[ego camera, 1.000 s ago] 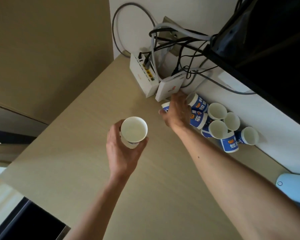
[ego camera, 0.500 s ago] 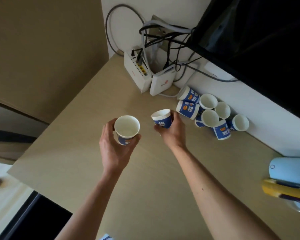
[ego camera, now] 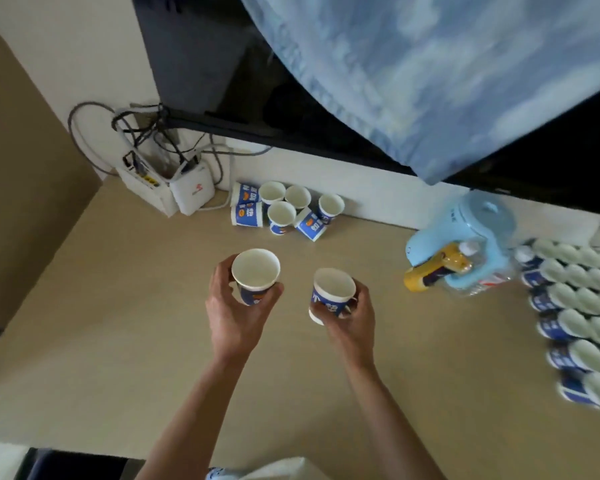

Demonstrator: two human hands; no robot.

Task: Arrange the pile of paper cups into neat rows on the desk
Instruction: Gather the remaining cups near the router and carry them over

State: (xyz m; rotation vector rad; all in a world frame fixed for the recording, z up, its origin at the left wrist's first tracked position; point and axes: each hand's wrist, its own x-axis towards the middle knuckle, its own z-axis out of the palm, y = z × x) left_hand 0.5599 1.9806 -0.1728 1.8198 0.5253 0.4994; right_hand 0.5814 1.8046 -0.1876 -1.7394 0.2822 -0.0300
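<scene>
Gripping a cup (ego camera: 255, 275) in curled left hand (ego camera: 236, 317), second cup (ego camera: 333, 292) in curled right hand (ego camera: 350, 317), above desk (ego camera: 125, 323). Carry upright to rows (ego camera: 575, 313) at right edge; set aligned, rims up. Pile (ego camera: 284, 213) waiting at back edge.

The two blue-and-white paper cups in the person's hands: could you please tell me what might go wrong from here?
1. The right hand holds its blue-and-white paper cup tilted; it might slip in transit.
2. The neat rows of cups on the right of the beige desk stand closely packed, so setting one down could topple neighbours.
3. The light-blue appliance and the yellow bottle lie on the way to those rows; the arm might knock them.
</scene>
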